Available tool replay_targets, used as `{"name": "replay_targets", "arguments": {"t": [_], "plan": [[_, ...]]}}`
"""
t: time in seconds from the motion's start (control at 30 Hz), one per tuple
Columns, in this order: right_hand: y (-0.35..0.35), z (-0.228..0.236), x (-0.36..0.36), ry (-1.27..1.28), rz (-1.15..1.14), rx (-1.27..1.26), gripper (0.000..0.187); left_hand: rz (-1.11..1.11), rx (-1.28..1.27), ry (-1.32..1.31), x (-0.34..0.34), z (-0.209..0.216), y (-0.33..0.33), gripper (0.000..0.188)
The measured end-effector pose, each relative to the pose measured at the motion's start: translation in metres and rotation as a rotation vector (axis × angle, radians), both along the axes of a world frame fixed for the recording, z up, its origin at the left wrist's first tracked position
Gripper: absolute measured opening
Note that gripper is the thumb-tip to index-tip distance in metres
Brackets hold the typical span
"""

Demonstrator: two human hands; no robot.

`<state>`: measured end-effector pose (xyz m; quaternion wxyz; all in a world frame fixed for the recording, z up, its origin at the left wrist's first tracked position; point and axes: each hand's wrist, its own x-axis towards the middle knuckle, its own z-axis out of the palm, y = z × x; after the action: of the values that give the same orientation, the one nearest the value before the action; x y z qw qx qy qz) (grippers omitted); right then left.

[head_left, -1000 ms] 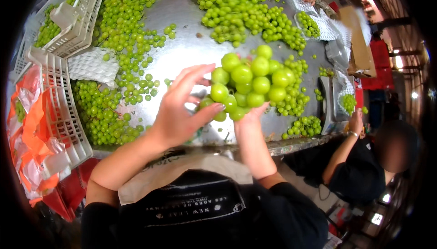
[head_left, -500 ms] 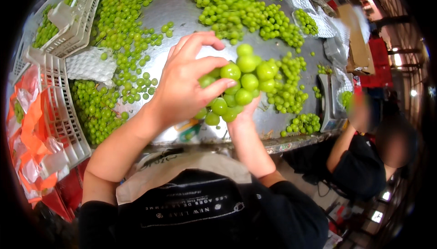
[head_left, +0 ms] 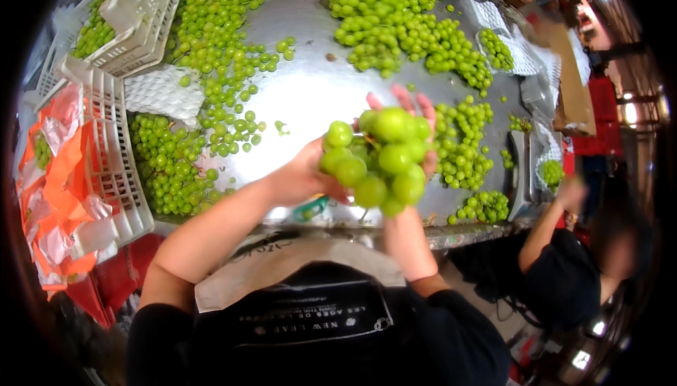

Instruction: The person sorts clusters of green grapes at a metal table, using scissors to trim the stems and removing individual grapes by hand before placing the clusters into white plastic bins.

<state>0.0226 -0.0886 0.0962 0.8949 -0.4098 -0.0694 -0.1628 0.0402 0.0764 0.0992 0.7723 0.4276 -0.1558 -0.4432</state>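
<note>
A bunch of large green grapes (head_left: 391, 157) is raised above the near edge of the metal table. My left hand (head_left: 308, 173) grips the bunch from its left side, with its fingertips hidden behind the grapes. Beneath and behind the same bunch, my right hand (head_left: 427, 114) holds it up. Its blurred fingers stick out past the far side of the grapes, and its palm is covered. A green and white item (head_left: 310, 209) lies partly hidden below my left wrist.
Loose grapes (head_left: 211, 47) cover the table's left side; more bunches (head_left: 416, 29) lie at the far right. White plastic crates (head_left: 116, 146) line the left edge, beside white foam netting (head_left: 163, 94). A dark-clad co-worker (head_left: 564, 266) is at the right, near a grey scale-like device (head_left: 522, 181).
My left hand has dropped from above the bunch to its left side, and its pinching fingers have gone out of sight. The bunch has turned, and my right fingers now show behind it.
</note>
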Motion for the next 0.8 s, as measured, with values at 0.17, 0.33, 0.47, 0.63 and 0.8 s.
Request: {"name": "replay_targets", "arguments": {"t": [0.17, 0.33, 0.47, 0.63, 0.8], "plan": [[-0.002, 0.023, -0.001, 0.067, -0.091, -0.06, 0.103, 0.342, -0.091, -0.368, -0.01, -0.005, -0.008, 0.091], [0.0, 0.01, -0.024, 0.089, 0.119, -0.007, 0.104, 0.543, 0.017, -0.529, -0.009, -0.009, -0.014, 0.087], [-0.003, 0.014, -0.028, 0.134, 0.193, 0.035, 0.083, 0.599, 0.131, -0.625, -0.01, -0.004, -0.013, 0.083], [-0.013, 0.004, -0.022, 0.112, 0.415, 0.221, 0.069, 0.568, 0.185, -0.709, -0.001, -0.002, -0.009, 0.083], [-0.015, -0.013, -0.022, 0.075, 0.604, 0.556, 0.053, 0.458, 0.406, -0.878, 0.015, 0.005, 0.002, 0.083]]}}
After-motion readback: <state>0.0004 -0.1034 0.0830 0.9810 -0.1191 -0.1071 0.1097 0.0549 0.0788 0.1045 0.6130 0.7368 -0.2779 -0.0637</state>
